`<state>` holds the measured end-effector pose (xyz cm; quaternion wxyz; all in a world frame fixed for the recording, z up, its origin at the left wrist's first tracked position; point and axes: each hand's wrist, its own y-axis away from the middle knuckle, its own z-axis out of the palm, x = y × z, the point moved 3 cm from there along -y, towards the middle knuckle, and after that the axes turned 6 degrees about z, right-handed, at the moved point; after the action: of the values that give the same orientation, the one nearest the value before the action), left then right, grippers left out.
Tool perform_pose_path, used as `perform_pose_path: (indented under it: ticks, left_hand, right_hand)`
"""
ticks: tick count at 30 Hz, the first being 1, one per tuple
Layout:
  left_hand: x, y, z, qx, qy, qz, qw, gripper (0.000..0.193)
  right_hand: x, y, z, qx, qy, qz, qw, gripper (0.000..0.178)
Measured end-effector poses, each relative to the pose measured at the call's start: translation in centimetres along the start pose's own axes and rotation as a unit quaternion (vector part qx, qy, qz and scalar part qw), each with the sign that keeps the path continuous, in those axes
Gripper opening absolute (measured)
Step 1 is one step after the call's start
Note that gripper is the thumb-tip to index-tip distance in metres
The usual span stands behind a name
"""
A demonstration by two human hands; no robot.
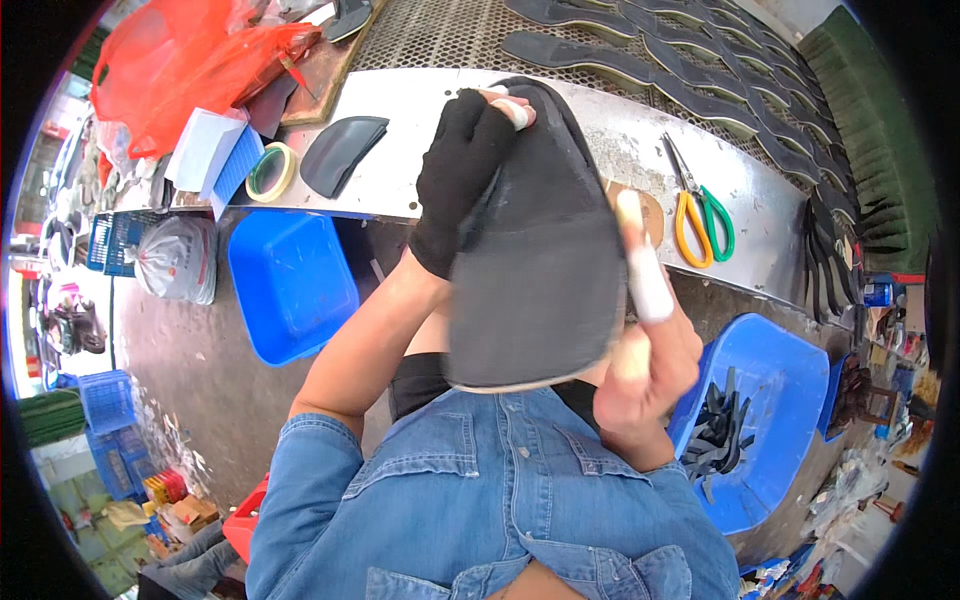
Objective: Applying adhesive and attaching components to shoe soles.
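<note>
My left hand, in a black fingerless glove with white tape on a finger, is closed on the upper part of a black shoe insole. The insole is tilted over my lap, wide end towards me, with a thin pale edge along the bottom. Beside its right edge is my right hand, bare with white covers on its fingers. Its index finger and thumb are apart and blurred; I cannot tell whether they touch the edge. A tan piece on the bench is partly hidden behind that hand.
On the metal bench lie scissors with orange and green handles, a tape roll, a black curved piece and a red bag. Several soles lie on the mesh behind. Blue bins flank me; the right bin holds black scraps.
</note>
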<state>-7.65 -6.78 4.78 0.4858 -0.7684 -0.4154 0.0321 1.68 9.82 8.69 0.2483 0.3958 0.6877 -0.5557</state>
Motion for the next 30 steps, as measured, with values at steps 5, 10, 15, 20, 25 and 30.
perform_pose_path:
  ticks: [5, 10, 15, 20, 25, 30]
  left_hand:
    - [-0.9, 3.1, 3.8, 0.104, 0.523, -0.335, 0.777, 0.017]
    - [0.9, 3.1, 3.0, 0.056, 0.519, -0.242, 0.818, 0.031]
    - [0.1, 4.1, 3.6, 0.087, 0.595, -0.308, 0.738, 0.035]
    - [-1.5, 6.6, 4.6, 0.196, 0.842, -0.391, 0.315, 0.063]
    - [0.5, 4.3, 2.8, 0.068, 0.401, -0.123, 0.905, 0.034]
    - [-0.1, 3.7, 2.6, 0.167, 0.371, -0.211, 0.889, 0.02]
  right_hand:
    - [1.9, -1.8, -0.5, 0.14, -0.16, 0.088, 0.973, 0.04]
    - [2.5, -2.3, 1.0, -0.038, 0.041, 0.036, 0.998, 0.044]
    - [1.9, -2.2, 1.7, -0.001, 0.027, -0.02, 0.999, 0.048]
    - [0.5, -2.9, 1.9, 0.018, 0.038, -0.105, 0.994, 0.025]
    - [5.2, -2.3, 0.4, 0.182, -0.323, 0.193, 0.909, 0.02]
    - [2.9, -0.7, 1.5, 0.196, -0.258, 0.166, 0.931, 0.018]
